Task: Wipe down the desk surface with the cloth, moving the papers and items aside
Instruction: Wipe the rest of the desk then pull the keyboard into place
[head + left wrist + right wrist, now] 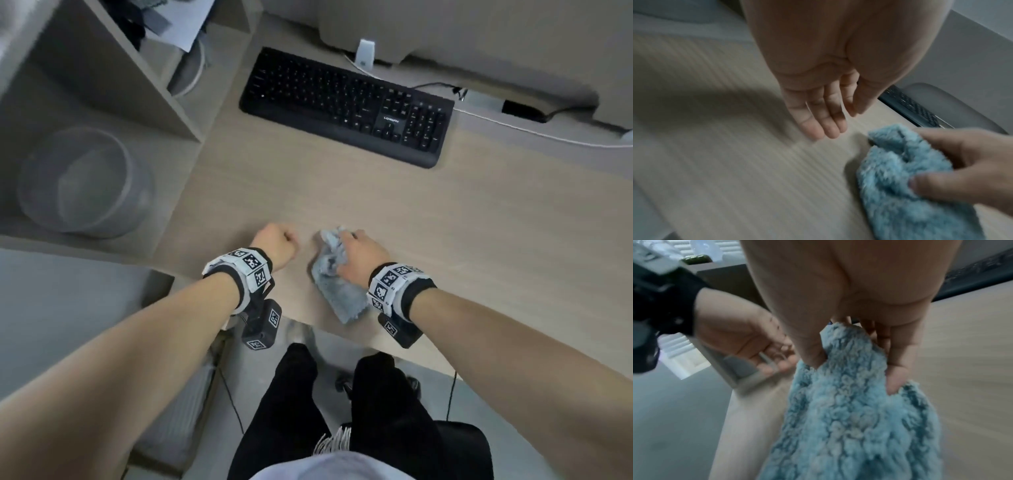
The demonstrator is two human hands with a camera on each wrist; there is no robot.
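Note:
A fluffy light-blue cloth (337,274) lies bunched on the pale wood desk (376,198) near its front edge. My right hand (361,258) grips the cloth from above, thumb and fingers dug into the pile, as the right wrist view shows on the cloth (849,410). My left hand (277,245) hovers just left of it, holding nothing. In the left wrist view its fingers (818,116) hang relaxed above the desk, a short gap from the cloth (900,186). No papers lie on the visible desk.
A black keyboard (346,106) lies at the back of the desk, with white and black cables (548,133) to its right. A shelf unit holding papers (185,20) stands at the back left. A clear round bin (85,181) sits low on the left.

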